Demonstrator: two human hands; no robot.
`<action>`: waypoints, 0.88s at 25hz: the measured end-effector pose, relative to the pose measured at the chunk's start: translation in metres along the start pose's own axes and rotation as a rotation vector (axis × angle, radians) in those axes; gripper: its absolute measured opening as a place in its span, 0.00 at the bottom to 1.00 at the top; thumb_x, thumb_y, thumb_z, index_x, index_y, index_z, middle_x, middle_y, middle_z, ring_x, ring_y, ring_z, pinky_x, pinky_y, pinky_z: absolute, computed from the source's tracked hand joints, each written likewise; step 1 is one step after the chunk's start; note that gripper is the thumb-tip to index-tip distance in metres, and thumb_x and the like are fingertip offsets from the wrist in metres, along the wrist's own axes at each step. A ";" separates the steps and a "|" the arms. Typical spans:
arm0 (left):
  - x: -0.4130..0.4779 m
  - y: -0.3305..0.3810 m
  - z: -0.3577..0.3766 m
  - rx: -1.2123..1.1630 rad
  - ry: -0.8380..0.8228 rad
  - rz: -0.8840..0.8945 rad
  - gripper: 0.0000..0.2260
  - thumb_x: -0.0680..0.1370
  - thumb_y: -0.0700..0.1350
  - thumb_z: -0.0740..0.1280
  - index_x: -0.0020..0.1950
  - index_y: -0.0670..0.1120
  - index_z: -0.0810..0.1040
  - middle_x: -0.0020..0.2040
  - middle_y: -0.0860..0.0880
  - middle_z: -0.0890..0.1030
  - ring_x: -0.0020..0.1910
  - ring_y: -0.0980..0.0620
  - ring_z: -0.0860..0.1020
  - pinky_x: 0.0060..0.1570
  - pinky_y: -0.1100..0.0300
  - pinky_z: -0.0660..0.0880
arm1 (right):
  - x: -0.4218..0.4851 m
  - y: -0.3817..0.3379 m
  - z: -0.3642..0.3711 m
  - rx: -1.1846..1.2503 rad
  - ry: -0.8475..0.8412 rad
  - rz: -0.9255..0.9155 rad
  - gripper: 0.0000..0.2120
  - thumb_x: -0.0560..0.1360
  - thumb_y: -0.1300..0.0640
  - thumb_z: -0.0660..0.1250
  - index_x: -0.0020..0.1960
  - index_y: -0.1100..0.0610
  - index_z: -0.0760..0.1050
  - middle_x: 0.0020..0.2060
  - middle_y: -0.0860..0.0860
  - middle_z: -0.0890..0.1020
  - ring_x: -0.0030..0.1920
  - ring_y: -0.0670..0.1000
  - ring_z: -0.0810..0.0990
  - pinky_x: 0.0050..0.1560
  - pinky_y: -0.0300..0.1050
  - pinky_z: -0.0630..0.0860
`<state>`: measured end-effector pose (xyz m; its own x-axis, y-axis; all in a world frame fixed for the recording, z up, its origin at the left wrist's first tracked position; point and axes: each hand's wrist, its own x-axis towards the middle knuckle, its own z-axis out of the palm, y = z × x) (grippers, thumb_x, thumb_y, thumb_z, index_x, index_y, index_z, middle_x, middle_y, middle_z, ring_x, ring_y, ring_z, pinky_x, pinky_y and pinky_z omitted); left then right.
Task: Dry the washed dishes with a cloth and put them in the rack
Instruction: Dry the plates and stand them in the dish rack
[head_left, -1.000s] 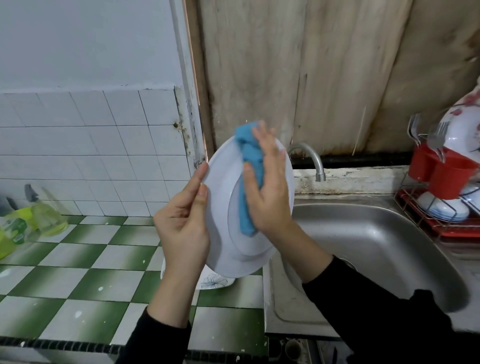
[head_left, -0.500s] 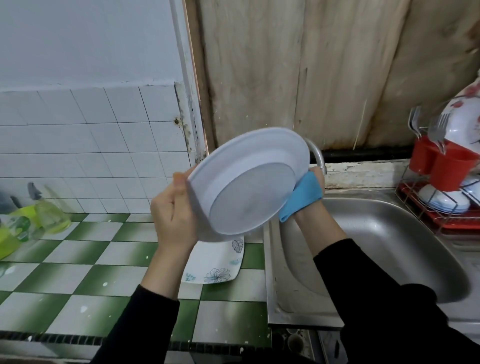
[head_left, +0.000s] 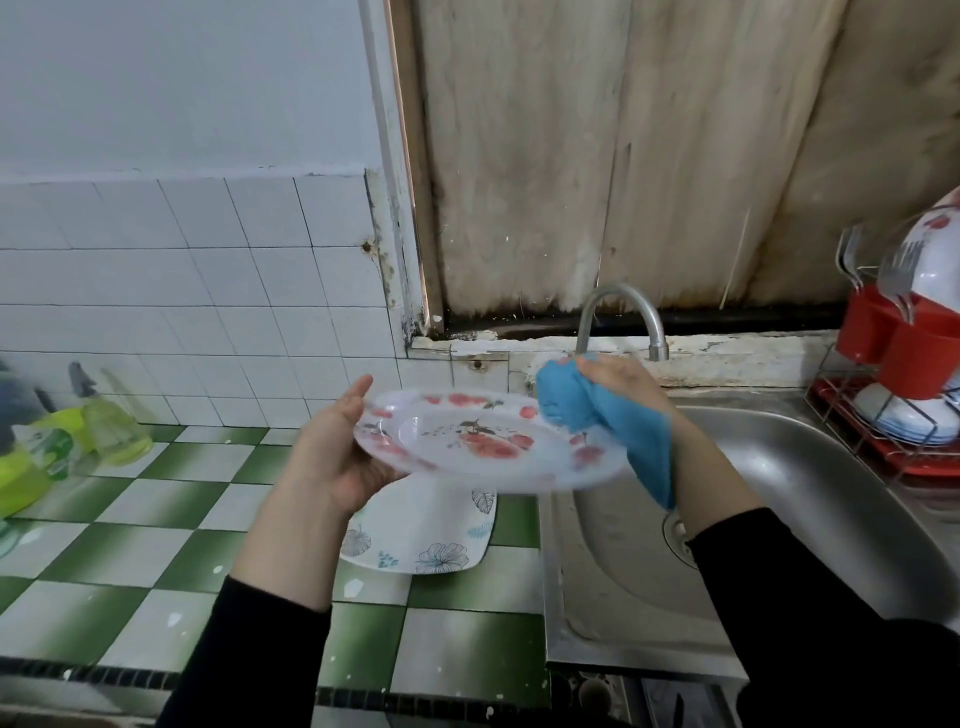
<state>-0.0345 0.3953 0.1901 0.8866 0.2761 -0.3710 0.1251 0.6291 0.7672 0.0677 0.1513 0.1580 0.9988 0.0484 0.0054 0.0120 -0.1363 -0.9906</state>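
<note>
A white plate with red flower prints (head_left: 483, 447) is held face up, nearly level, above the counter's edge by the sink. My left hand (head_left: 337, 447) supports its left rim from below, palm up, thumb along the rim. My right hand (head_left: 618, 384) grips a bunched blue cloth (head_left: 602, 415) against the plate's right rim; the cloth's tail hangs below the plate. The red wire dish rack (head_left: 883, 447) stands at the far right, holding white plates and a red cutlery cup with forks.
A second white plate with leaf prints (head_left: 431, 535) lies on the green-and-white tiled counter under the held plate. A steel sink (head_left: 779, 519) with a curved tap (head_left: 623, 312) lies to the right. Green spray bottles (head_left: 78, 436) stand at the far left.
The plate has been turned from its white underside facing me to its printed face up and level. My right hand with the cloth came from behind to the right rim.
</note>
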 end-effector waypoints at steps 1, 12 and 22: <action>-0.002 -0.003 0.003 0.029 0.006 0.052 0.16 0.85 0.42 0.50 0.69 0.50 0.70 0.56 0.45 0.79 0.44 0.44 0.79 0.34 0.49 0.79 | -0.002 0.001 0.009 -0.082 0.011 -0.019 0.09 0.81 0.57 0.61 0.51 0.58 0.79 0.50 0.56 0.81 0.45 0.52 0.79 0.43 0.41 0.75; -0.005 -0.035 0.016 0.070 0.041 0.603 0.16 0.85 0.41 0.52 0.68 0.52 0.72 0.60 0.47 0.80 0.49 0.59 0.82 0.43 0.67 0.78 | -0.053 0.041 0.100 -0.521 -0.369 -0.959 0.26 0.82 0.56 0.57 0.78 0.49 0.55 0.79 0.49 0.54 0.78 0.48 0.49 0.78 0.52 0.49; -0.022 -0.049 0.021 0.242 -0.197 0.913 0.15 0.84 0.42 0.55 0.66 0.54 0.73 0.65 0.53 0.78 0.65 0.54 0.76 0.63 0.59 0.73 | -0.037 0.012 0.116 -0.263 0.016 -0.784 0.28 0.83 0.57 0.56 0.78 0.59 0.47 0.79 0.57 0.46 0.79 0.51 0.42 0.78 0.45 0.45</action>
<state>-0.0513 0.3431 0.1713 0.7435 0.4442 0.4999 -0.5811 0.0592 0.8117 0.0258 0.2626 0.1300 0.6963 0.2120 0.6857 0.7145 -0.2956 -0.6341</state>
